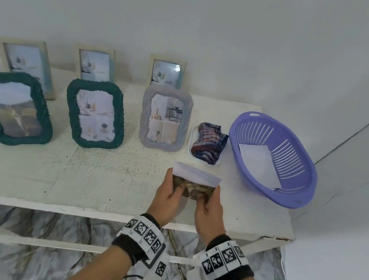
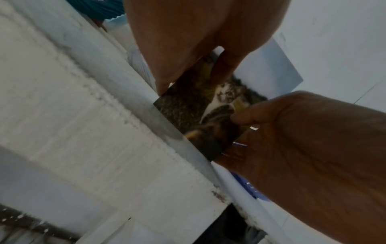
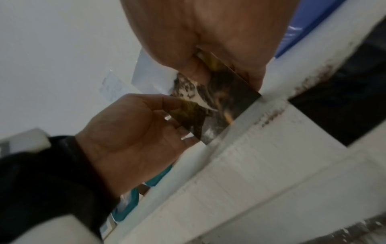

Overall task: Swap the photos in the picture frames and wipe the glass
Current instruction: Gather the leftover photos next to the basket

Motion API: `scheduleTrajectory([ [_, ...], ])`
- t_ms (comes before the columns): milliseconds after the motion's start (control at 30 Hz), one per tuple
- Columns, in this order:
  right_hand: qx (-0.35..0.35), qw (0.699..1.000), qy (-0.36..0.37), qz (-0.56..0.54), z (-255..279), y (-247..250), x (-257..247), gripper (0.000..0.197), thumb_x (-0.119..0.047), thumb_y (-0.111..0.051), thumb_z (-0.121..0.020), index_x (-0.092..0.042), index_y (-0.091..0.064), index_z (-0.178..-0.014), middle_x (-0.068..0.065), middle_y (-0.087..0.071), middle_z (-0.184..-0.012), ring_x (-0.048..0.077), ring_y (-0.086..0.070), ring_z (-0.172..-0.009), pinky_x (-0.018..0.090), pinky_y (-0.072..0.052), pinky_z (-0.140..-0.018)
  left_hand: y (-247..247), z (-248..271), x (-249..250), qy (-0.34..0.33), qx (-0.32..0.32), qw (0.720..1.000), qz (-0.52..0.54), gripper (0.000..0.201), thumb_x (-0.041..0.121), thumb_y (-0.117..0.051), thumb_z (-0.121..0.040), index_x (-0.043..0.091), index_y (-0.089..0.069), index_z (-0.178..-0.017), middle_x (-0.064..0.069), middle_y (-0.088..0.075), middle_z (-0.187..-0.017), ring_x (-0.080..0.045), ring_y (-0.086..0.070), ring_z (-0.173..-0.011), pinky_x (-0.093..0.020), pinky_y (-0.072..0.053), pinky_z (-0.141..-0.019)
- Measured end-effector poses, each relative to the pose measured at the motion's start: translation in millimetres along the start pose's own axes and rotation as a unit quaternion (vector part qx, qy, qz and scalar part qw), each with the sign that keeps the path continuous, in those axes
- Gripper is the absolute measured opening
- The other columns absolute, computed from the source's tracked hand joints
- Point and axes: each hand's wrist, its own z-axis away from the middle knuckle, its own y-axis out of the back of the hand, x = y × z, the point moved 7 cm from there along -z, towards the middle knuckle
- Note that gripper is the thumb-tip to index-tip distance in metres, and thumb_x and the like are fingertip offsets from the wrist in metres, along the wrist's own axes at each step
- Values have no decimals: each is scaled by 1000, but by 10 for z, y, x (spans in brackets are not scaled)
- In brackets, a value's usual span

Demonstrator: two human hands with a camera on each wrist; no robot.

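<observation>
Photos: a cat photo [image 1: 191, 187] with a white sheet [image 1: 197, 175] behind it, held upright, their lower edge on the counter [image 1: 99, 182], in front of the grey frame [image 1: 165, 118]
Left hand: left hand [image 1: 168, 200] pinches the left edge of the cat photo, thumb on its face
Right hand: right hand [image 1: 209, 210] pinches the right edge, thumb on the face
Grey frame: stands near the middle of the counter, a collage print behind its glass
Green frames: two green frames [image 1: 95, 113] left of the grey frame
Pale frames: three pale frames [image 1: 166, 72] behind the grey frame, along the wall
Cloth: checked cloth [image 1: 209, 142] on a white tray, just right of the grey frame
Basket: purple basket [image 1: 300, 194] right of the cloth, white paper [image 1: 259, 164] inside
</observation>
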Motion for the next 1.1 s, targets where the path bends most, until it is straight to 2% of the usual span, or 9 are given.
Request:
scheduleTrajectory([
  [133, 10, 1000, -16, 14, -61, 97, 17, 31, 1, -46, -92, -20, -45, -115, -6, -61, -96, 2, -59, -82, 10, -45, -71, 38, -70, 15, -4, -15, 999, -37, 35, 4, -44, -100, 35, -49, -114, 5, -64, -110, -1, -61, -100, -31, -50, -92],
  [233, 19, 999, -3, 26, -79, 272, -96, 23, -3, -50, -92, -18, -45, -110, -3, -66, -92, 17, -65, -80, 38, -55, -73, 40, -140, 95, -4, -31, 999, -35, 25, 6, -51, -98, 20, -56, -118, 0, -69, -112, -12, -65, -104, -42, -54, -93],
  [333, 40, 999, 15, 13, -104, 540, -294, 32, -3, -51, -93, -25, -45, -115, -6, -67, -91, 8, -65, -77, 32, -57, -69, -60, -232, 340, -16, -49, 998, -25, 25, 7, -53, -97, 15, -57, -120, 0, -70, -111, -13, -66, -103, -42, -56, -91],
  [433, 48, 997, -5, -63, -216, 850, -485, 26, 1, -47, -95, -20, -51, -111, 3, -72, -88, 18, -69, -77, 42, -58, -65, -266, -358, 633, -28, -83, 996, 0, 29, 7, -55, -97, 18, -58, -123, 2, -70, -112, -9, -66, -103, -32, -57, -87],
  [533, 52, 991, -43, -111, -435, 1228, -567, 23, 5, -46, -94, -15, -54, -103, 1, -73, -74, 15, -68, -62, 32, -54, -52, -515, -531, 821, -20, -117, 993, 18, 21, 18, -55, -99, 20, -58, -119, 3, -69, -109, -8, -67, -96, -23, -55, -72],
  [700, 64, 989, -110, -76, -986, 1890, -371, 18, 4, -49, -92, -6, -57, -104, 8, -60, -63, 24, -55, -55, 34, -50, -60, -739, -888, 655, 60, -73, 995, -32, 30, 36, -49, -100, 18, -53, -124, -6, -62, -111, -20, -61, -100, -39, -58, -73],
  [800, 64, 987, -141, -35, -1291, 2135, -220, 15, 1, -54, -90, -3, -56, -104, 9, -58, -68, 23, -53, -56, 26, -48, -52, -891, -989, 500, 118, -79, 989, -43, 42, 30, -56, -98, 18, -45, -136, -3, -59, -112, -21, -62, -101, -30, -57, -63],
  [967, -5, 983, -185, 18, -1666, 2182, 104, 15, 3, -54, -88, 4, -61, -102, 12, -57, -65, 26, -53, -61, 41, -47, -67, -1085, -1057, 508, 137, -91, 986, -5, 40, 21, -53, -100, 21, -42, -139, -5, -65, -110, -15, -68, -88, -27, -54, -57],
  [1100, -122, 937, -199, 261, -1790, 2087, 285, 52, -24, -58, -92, 3, -45, -135, 18, -58, -105, 31, -59, -94, 37, -46, -80, -1104, -1124, 494, 142, -78, 987, 11, 41, 15, -52, -100, 21, -43, -140, -7, -67, -106, -16, -71, -82, -29, -57, -57],
])
